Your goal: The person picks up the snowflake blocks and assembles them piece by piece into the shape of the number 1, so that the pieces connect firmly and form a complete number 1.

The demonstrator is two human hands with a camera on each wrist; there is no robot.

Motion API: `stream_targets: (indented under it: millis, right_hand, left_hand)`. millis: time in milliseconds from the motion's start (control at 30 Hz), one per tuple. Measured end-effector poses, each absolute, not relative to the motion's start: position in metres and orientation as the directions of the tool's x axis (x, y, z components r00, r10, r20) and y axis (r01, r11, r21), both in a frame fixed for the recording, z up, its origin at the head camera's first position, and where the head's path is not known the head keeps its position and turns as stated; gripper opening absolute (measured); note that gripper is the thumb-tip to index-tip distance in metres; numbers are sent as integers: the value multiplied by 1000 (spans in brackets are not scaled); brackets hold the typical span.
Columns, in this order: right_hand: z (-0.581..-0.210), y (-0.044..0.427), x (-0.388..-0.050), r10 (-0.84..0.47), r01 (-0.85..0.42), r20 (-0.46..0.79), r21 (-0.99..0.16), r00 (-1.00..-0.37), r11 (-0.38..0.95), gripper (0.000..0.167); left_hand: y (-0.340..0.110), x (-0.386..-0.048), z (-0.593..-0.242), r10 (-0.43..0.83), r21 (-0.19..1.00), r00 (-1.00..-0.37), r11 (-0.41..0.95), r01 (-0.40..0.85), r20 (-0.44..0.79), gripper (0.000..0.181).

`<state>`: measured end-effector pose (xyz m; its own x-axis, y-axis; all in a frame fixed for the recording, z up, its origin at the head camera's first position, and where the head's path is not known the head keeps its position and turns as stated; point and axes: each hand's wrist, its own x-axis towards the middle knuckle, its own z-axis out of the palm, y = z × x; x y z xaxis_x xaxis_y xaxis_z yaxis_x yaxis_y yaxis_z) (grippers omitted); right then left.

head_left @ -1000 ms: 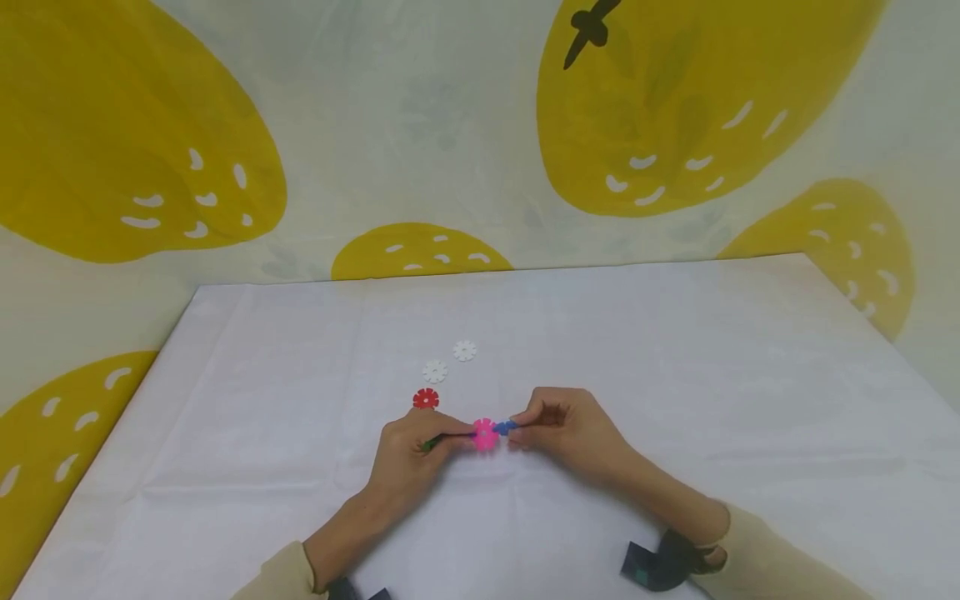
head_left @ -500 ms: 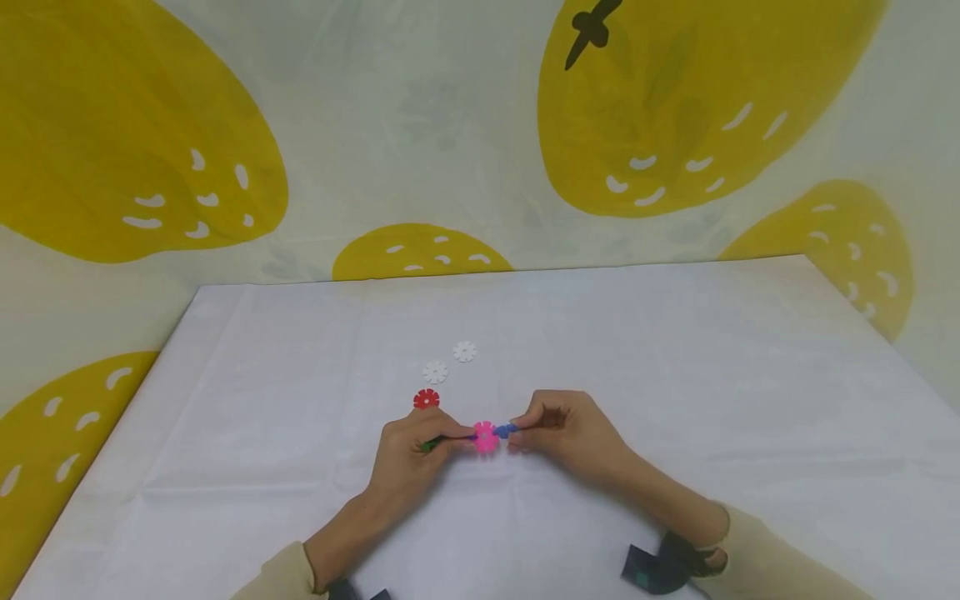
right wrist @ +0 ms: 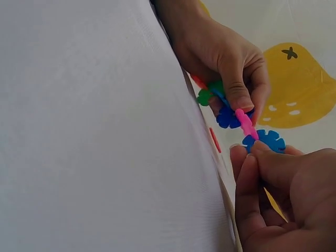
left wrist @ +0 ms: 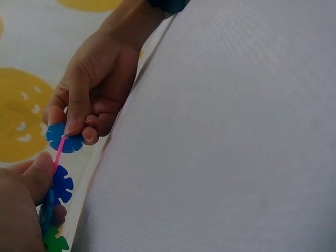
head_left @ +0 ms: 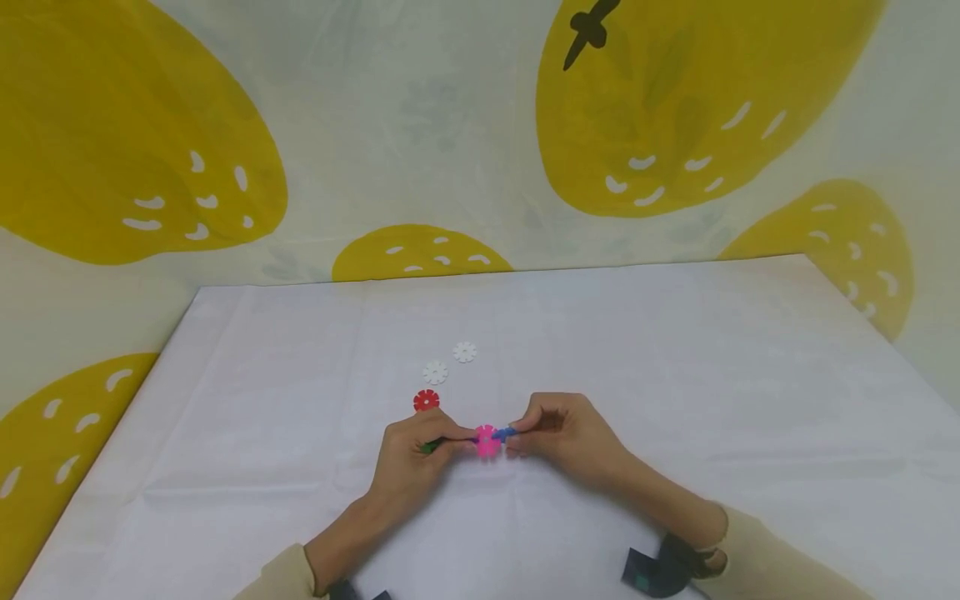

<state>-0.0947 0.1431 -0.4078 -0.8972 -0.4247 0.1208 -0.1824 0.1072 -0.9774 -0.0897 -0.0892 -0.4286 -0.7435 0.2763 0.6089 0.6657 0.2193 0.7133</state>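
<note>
My left hand (head_left: 412, 450) pinches a chain of notched plastic discs. The chain holds a green disc (left wrist: 54, 240), a dark blue disc (left wrist: 63, 185) near the fingertips and a pink disc (head_left: 487, 442) at its right end. A lighter blue disc (right wrist: 269, 140) is pinched between the thumb and fingers of my right hand (head_left: 573, 433). Its edge meets the pink disc's edge, the two lying at an angle; how deep their slots sit is hidden by the fingers. An orange-red piece (right wrist: 198, 81) shows beside the green disc; whether it is joined cannot be told.
Beyond my left hand a red disc (head_left: 426, 401) lies on the white-covered table (head_left: 675, 350). Farther back are two white discs, one nearer (head_left: 435, 372) and one farther (head_left: 465, 352). A cloth with yellow fruit shapes (head_left: 420, 250) hangs behind the table.
Both hands stay together, and the pink disc has shifted slightly toward me. The lighter blue disc has turned a little against it. The discs on the table have not moved.
</note>
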Motion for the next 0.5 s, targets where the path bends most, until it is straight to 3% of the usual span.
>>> stream_targets:
  millis: [500]
  right_hand:
    - [-405,142,-94,-421,-175,128,-982,-898,74,10]
  left_hand:
    - [-90,-90,-423,291,732,-767,239,637,572,16]
